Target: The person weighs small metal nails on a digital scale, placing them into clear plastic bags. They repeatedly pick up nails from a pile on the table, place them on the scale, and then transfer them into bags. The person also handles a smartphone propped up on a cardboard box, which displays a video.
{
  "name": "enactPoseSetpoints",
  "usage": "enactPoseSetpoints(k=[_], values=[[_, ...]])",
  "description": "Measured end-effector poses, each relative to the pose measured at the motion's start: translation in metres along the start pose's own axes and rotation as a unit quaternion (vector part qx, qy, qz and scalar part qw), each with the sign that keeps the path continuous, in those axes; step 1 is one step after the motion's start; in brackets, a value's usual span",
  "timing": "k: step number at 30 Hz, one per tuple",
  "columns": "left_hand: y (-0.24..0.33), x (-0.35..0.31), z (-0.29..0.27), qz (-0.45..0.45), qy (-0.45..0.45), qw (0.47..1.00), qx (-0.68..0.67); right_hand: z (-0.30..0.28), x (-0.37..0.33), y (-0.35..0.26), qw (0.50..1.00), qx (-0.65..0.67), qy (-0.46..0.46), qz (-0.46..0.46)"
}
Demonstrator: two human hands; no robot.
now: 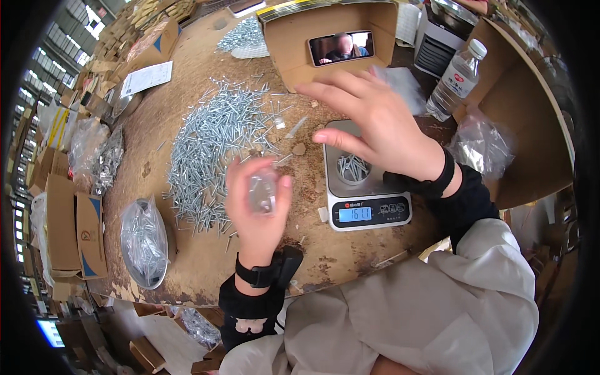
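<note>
My left hand [256, 203] is curled around a small clear plastic bag [262, 192], above the table near a wide pile of silvery screws [209, 144]. My right hand [375, 122] hovers over a digital scale [369, 215] with its fingers stretched and thumb apart, holding nothing. On the scale's metal plate stands a small round cup [354, 181] with screws in it, just below my right palm. The scale's display is lit blue. Part of the plate is hidden by my right hand and wrist.
Behind the scale, a phone [341, 48] leans inside an open cardboard box [284, 40]. At right are a water bottle [455, 81], a crumpled plastic bag [481, 144] and another carton [537, 119]. A bag-lined metal bowl [145, 244] sits at the left front. More screws [244, 36] lie at the back.
</note>
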State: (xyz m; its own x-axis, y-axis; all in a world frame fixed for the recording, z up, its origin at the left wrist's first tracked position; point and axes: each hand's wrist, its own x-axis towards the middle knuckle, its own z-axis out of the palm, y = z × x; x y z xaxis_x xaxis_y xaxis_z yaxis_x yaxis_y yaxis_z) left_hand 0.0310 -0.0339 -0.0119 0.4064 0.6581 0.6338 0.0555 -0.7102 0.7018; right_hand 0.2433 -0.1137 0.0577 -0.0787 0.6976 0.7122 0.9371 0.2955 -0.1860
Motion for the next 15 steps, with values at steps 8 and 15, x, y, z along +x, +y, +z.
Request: enactPoseSetpoints(k=[8, 15], values=[[-0.003, -0.003, -0.006, -0.007, 0.048, 0.999, -0.007, -0.015, -0.017, 0.03, 0.972, 0.062, -0.213, -0.082], [-0.002, -0.004, -0.005, -0.035, 0.031, 0.999, -0.012, -0.01, -0.025, 0.033, 0.959, 0.069, -0.274, -0.029]])
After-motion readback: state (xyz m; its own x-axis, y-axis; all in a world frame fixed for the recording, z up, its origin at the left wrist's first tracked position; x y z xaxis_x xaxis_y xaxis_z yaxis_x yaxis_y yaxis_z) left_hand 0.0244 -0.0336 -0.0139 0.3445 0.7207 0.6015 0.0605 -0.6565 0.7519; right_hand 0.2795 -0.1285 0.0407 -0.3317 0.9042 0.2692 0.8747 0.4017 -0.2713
